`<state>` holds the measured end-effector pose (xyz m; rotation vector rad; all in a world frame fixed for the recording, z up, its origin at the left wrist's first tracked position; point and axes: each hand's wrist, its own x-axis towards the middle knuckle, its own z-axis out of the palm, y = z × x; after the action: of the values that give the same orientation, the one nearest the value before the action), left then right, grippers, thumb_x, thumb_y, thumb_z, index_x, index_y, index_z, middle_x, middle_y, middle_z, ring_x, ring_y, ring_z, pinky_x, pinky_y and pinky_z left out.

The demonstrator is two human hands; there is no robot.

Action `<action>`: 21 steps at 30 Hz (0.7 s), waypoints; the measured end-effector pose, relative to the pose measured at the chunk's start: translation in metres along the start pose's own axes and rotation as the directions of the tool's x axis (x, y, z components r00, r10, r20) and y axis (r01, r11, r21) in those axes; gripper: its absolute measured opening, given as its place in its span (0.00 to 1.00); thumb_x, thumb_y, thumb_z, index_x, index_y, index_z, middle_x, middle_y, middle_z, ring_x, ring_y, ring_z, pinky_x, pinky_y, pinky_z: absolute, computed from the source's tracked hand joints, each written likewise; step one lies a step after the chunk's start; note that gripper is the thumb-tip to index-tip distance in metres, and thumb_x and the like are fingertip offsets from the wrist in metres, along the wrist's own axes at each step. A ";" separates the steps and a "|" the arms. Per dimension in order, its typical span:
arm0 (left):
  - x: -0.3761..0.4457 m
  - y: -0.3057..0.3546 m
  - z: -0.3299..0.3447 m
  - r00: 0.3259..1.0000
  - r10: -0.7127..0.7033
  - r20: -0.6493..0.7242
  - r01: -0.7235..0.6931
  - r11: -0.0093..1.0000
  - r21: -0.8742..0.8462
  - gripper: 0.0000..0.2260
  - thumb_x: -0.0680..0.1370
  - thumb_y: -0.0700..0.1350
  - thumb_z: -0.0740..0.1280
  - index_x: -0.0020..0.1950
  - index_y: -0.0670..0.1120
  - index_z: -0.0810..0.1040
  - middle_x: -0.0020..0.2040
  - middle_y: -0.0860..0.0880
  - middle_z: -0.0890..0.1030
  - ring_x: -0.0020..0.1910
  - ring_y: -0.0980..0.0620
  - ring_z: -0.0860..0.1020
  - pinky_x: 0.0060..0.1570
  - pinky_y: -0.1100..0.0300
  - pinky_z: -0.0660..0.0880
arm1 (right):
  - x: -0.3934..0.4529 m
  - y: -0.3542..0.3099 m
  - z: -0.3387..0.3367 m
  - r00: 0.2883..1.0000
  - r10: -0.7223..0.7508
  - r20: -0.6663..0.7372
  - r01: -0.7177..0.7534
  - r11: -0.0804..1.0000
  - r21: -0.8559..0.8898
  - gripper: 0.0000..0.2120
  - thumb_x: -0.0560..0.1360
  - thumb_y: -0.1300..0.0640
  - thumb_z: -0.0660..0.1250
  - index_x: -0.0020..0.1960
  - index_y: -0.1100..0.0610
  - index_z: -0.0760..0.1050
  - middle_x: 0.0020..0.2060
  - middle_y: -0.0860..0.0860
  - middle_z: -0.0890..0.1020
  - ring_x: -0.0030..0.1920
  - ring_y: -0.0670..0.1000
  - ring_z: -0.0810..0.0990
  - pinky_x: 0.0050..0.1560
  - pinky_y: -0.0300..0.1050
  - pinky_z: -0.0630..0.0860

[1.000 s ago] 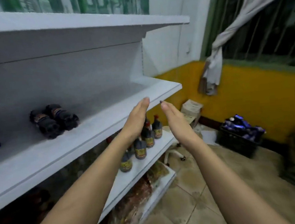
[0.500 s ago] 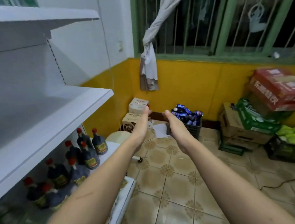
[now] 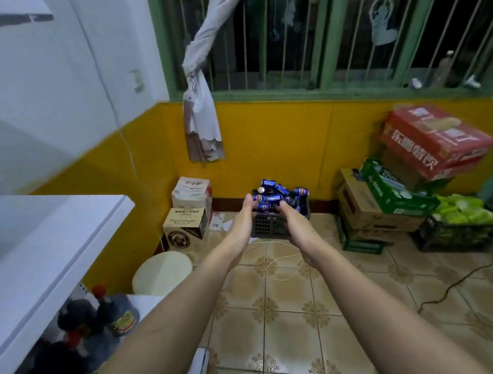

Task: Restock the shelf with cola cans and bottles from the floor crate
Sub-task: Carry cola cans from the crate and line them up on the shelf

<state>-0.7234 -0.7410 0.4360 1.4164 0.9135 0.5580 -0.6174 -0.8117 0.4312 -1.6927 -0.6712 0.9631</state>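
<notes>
- Two bare hands reach forward with palms facing each other: the left hand (image 3: 240,223) and the right hand (image 3: 295,223) are apart, fingers straight and relaxed, holding nothing.
- Beyond the fingertips, on the tiled floor (image 3: 283,312) against the yellow wall (image 3: 268,143), stands a dark crate (image 3: 272,224) piled with blue cola cans (image 3: 271,198); the fingertips overlap its near edge in the view, but contact cannot be told.
- To the left of the left fingers, the white shelf (image 3: 51,251) juts out; under it, dark bottles with red caps (image 3: 101,311) stand on a lower shelf.
- Left of the crate, two small cardboard boxes (image 3: 186,222) are stacked, with a round pale stool (image 3: 162,272) nearer the person.
- To the right of the right fingers, brown, green and red cartons (image 3: 399,179) are piled against the wall, beside a dark crate of green packs (image 3: 460,221).
- Above the fingers, a barred green window (image 3: 330,30) holds a knotted white curtain (image 3: 202,101).
- A thin cord (image 3: 456,281) trails across the floor to the right.
</notes>
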 end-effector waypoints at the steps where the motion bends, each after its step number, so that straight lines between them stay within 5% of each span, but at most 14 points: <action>1: 0.015 -0.001 -0.001 1.000 -0.009 0.000 0.009 1.000 0.017 0.28 0.84 0.62 0.45 0.76 0.50 0.67 0.73 0.44 0.71 0.71 0.48 0.69 0.71 0.51 0.61 | 0.009 -0.002 0.001 1.000 0.011 -0.008 -0.011 1.000 -0.003 0.37 0.73 0.28 0.53 0.76 0.46 0.67 0.73 0.48 0.71 0.70 0.50 0.69 0.72 0.53 0.65; 4: 0.060 -0.005 0.004 0.998 -0.057 0.019 0.056 0.997 0.061 0.28 0.84 0.63 0.45 0.78 0.50 0.66 0.76 0.45 0.67 0.76 0.47 0.63 0.72 0.49 0.58 | 0.046 -0.002 -0.004 0.998 0.045 -0.032 -0.045 0.999 0.001 0.28 0.82 0.36 0.52 0.77 0.48 0.65 0.74 0.46 0.69 0.72 0.50 0.67 0.69 0.52 0.63; 9: 0.132 -0.016 0.025 0.992 -0.107 0.061 0.101 0.991 0.091 0.28 0.84 0.63 0.44 0.77 0.52 0.67 0.75 0.46 0.69 0.75 0.47 0.63 0.65 0.52 0.60 | 0.124 0.009 -0.020 0.992 0.115 -0.055 -0.114 0.993 0.030 0.27 0.82 0.37 0.51 0.76 0.49 0.65 0.73 0.47 0.69 0.70 0.50 0.68 0.66 0.51 0.64; 13: 0.203 -0.021 0.050 0.986 -0.144 0.082 0.134 0.984 0.114 0.28 0.83 0.64 0.44 0.76 0.52 0.67 0.75 0.47 0.69 0.74 0.48 0.64 0.62 0.54 0.59 | 0.191 0.015 -0.046 0.991 0.106 -0.080 -0.101 0.993 0.067 0.19 0.84 0.41 0.52 0.69 0.47 0.71 0.58 0.46 0.73 0.58 0.47 0.69 0.61 0.47 0.64; 21: 0.330 0.004 0.096 0.985 -0.168 0.030 0.164 0.981 0.106 0.26 0.85 0.60 0.46 0.77 0.49 0.66 0.74 0.47 0.70 0.69 0.55 0.67 0.61 0.59 0.59 | 0.330 0.003 -0.100 0.988 0.154 0.019 -0.154 0.988 0.023 0.26 0.82 0.38 0.52 0.75 0.49 0.67 0.72 0.48 0.71 0.70 0.51 0.69 0.67 0.51 0.66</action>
<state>-0.4593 -0.5322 0.3648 1.4229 1.0308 0.3610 -0.3597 -0.5966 0.3517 -1.7354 -0.5430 1.0910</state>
